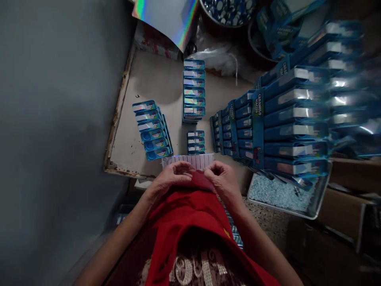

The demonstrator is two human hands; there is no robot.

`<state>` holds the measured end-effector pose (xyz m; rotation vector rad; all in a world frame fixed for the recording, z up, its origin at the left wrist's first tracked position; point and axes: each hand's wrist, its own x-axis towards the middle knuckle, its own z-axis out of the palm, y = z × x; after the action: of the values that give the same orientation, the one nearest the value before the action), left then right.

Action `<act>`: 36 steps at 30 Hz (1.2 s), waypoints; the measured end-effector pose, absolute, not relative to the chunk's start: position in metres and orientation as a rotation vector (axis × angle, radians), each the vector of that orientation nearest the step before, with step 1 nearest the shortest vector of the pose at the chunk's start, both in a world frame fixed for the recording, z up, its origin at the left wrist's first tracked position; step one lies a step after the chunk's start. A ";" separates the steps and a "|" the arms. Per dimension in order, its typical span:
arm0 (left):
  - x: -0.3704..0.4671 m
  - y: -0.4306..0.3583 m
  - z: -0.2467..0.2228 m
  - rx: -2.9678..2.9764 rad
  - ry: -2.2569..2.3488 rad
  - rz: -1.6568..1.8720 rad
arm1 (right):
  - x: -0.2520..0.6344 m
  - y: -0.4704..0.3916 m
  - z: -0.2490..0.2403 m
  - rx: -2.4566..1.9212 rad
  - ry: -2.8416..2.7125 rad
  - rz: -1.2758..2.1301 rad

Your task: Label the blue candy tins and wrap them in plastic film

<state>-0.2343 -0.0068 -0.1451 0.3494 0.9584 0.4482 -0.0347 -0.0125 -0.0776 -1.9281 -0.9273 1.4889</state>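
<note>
A white sheet of narrow label strips lies at the near edge of the table, just in front of my body. Over its left part is my left hand, the fingers curved and the thumb apart from them. My right hand is pinched at the sheet's lower right, and a small pale bit shows at its fingertips, too small to name. Just beyond the sheet stands a short row of blue candy boxes with pale strips on them. To the left, a slanted row of blue boxes has pale strips on some and bare blue circles on others.
Another row of blue boxes stands farther back on the pale tabletop. Tall stacked boxes crowd the right, above a metal tray of bluish bits. A shiny sheet and a tub of wrapped candies are at the back.
</note>
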 end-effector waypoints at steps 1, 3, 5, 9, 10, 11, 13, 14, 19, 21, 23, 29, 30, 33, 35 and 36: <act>-0.232 -0.009 -0.145 0.322 0.926 0.455 | -0.033 -0.014 -0.078 -1.918 -0.885 1.496; -0.225 -0.012 -0.143 0.264 0.906 0.470 | -0.030 -0.016 -0.082 -1.894 -0.820 1.505; -0.219 -0.015 -0.143 0.204 0.945 0.482 | -0.029 -0.018 -0.087 -1.881 -0.782 1.492; -0.214 -0.020 -0.144 0.125 1.066 0.537 | -0.028 -0.018 -0.089 -1.858 -0.761 1.460; -0.214 -0.022 -0.145 0.116 1.072 0.553 | -0.028 -0.018 -0.089 -1.853 -0.754 1.460; -0.215 -0.023 -0.145 0.111 1.066 0.568 | -0.028 -0.017 -0.089 -1.849 -0.747 1.464; -0.218 -0.024 -0.145 0.102 1.049 0.603 | -0.028 -0.016 -0.089 -1.846 -0.741 1.473; -0.220 -0.025 -0.144 0.101 1.045 0.620 | -0.028 -0.015 -0.089 -1.845 -0.748 1.479; -0.229 -0.024 -0.133 0.099 1.066 0.710 | -0.031 -0.015 -0.089 -1.861 -0.879 1.531; -0.235 -0.024 -0.125 0.140 1.108 0.741 | -0.036 -0.014 -0.086 -1.889 -0.933 1.508; -0.246 -0.026 -0.117 0.218 1.187 0.767 | -0.047 -0.011 -0.083 -1.899 -0.990 1.472; -0.301 -0.011 -0.110 0.446 1.504 0.923 | -0.112 0.023 -0.098 -1.778 -1.334 1.366; -0.311 -0.003 -0.112 0.484 1.556 0.960 | -0.125 0.033 -0.104 -1.758 -1.388 1.325; -0.336 0.025 -0.124 0.572 1.643 1.065 | -0.158 0.061 -0.123 -1.776 -1.522 1.152; -0.348 0.044 -0.133 0.612 1.668 1.093 | -0.174 0.077 -0.134 -1.830 -1.600 1.035; -0.351 0.051 -0.138 0.624 1.676 1.095 | -0.179 0.084 -0.138 -1.853 -1.641 0.981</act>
<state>-0.3514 0.0515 -0.1384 0.6241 1.6759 1.0952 -0.1787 0.0837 -0.1382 -1.8535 -1.6409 0.9813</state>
